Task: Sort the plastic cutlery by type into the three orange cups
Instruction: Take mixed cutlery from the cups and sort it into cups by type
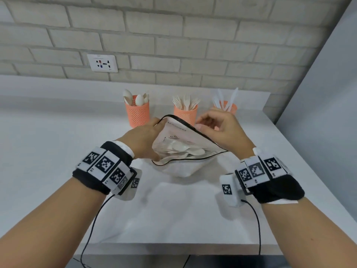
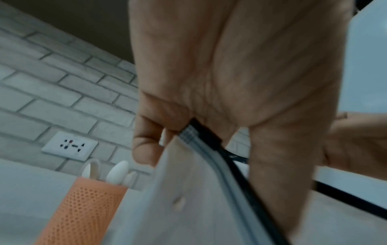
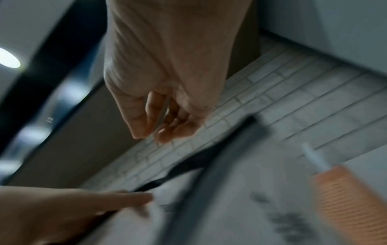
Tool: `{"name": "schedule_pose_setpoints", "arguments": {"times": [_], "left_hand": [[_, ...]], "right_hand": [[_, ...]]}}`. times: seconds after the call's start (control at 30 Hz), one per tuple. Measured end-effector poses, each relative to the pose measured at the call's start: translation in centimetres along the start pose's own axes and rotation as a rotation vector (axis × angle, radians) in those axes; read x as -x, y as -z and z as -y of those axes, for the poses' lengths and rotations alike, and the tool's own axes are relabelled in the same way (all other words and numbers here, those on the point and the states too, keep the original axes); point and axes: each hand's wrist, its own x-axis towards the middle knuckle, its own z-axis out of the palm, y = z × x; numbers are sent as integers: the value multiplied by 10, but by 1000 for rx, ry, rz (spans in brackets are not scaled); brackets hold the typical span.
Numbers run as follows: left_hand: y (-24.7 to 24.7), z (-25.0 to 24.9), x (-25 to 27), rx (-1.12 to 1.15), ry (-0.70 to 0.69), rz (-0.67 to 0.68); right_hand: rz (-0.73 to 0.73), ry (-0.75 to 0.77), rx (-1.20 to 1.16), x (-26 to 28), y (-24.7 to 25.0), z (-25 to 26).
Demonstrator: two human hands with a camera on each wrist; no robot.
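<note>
The white desk (image 1: 58, 144) fills the middle of the frame, brick wall (image 1: 173, 35) across the top. Dead centre sits the clear pouch (image 1: 179, 149) with its black-edged mouth held wide, white cutlery (image 1: 183, 148) heaped inside it. The left hand (image 1: 144, 137), centre-left, has its grip clamped on the pouch rim, thumb and fingers pinching the black edge (the left wrist view shows that pinch up close). The right hand (image 1: 222, 128), centre-right, hovers at the far edge of the mouth with its fingers loosely curled and nothing in them; whether they touch the rim I can't tell, the wrist view being blurred. Behind the pouch, in a row in the upper middle: the left orange cup (image 1: 137, 115) holds spoons (image 1: 139, 99), the middle orange cup (image 1: 188, 114) holds forks (image 1: 186, 102), the right orange cup (image 1: 230, 107) holds knives (image 1: 226, 99), partly behind the right hand. A wall socket (image 1: 102, 63) sits in the upper left.
</note>
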Motion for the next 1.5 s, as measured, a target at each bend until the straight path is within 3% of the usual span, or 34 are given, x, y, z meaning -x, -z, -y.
{"name": "schedule_pose_setpoints", "arguments": {"times": [0.07,0.13,0.2,0.23,0.3,0.4,0.57,0.77,1.07,1.23,1.5], "left_hand": [[-3,-4,1,11,1,-44],[-4,-4,4,2,17,-52],[-7,-2,7,-24,31,-9],[-9,-2,9,-32,33,15],[-13,-4,11,-38,24,51],[-20,-9,10,-20,5,87],[-19,-7,10,49,-15,69],[-19,-3,11,85,-12,77],[-23,6,1,151,-32,81],[-22,18,-3,256,-78,77],[-14,23,-16,708,-102,-350]], "right_hand": [[148,12,-5,-3,-25,7],[341,-55,309,0,-45,-4],[532,-234,665,5,-55,-28],[590,-328,735,8,-58,-37],[611,-437,734,9,-59,-46],[629,-460,789,0,-61,-53],[663,-352,906,-7,-61,-63],[774,-319,722,-3,-58,-61],[726,-317,700,-6,-67,-61],[571,-234,488,-7,-62,-73],[397,-212,129,-9,-48,-31]]}}
